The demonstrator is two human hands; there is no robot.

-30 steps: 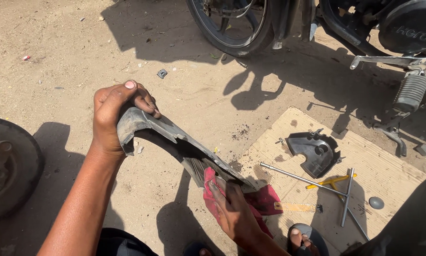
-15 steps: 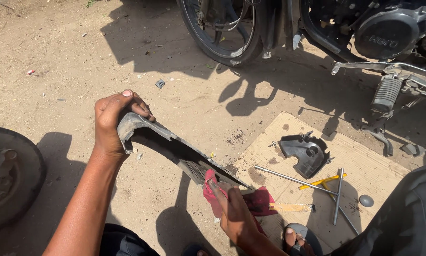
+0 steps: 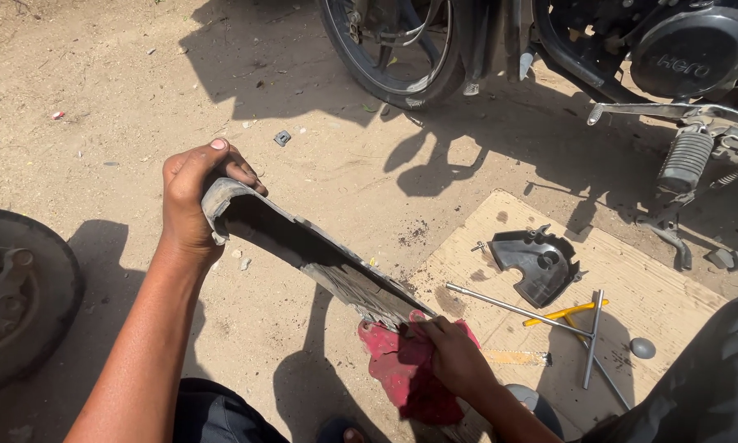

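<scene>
Your left hand point(image 3: 190, 197) grips the far end of the long black plastic guard point(image 3: 303, 250), fingers point(image 3: 242, 172) curled over its rim, thumb behind. Your right hand point(image 3: 455, 357) presses a red rag point(image 3: 402, 369) against the guard's near end, fingers closed on the cloth. The guard spans the gap between your two hands, raised above the sandy ground point(image 3: 98, 82).

Risk: the left grip sits at the very tip; hard rubbing at the rag end could likely lever the guard out of those fingers.

Risk: just beyond your right fingers lie a T-handle wrench point(image 3: 541, 316), a small black cover point(image 3: 537, 262) and a yellow-handled tool point(image 3: 566, 313) on the cardboard sheet point(image 3: 656, 287); a slipped stroke could knock them into the sand.
</scene>
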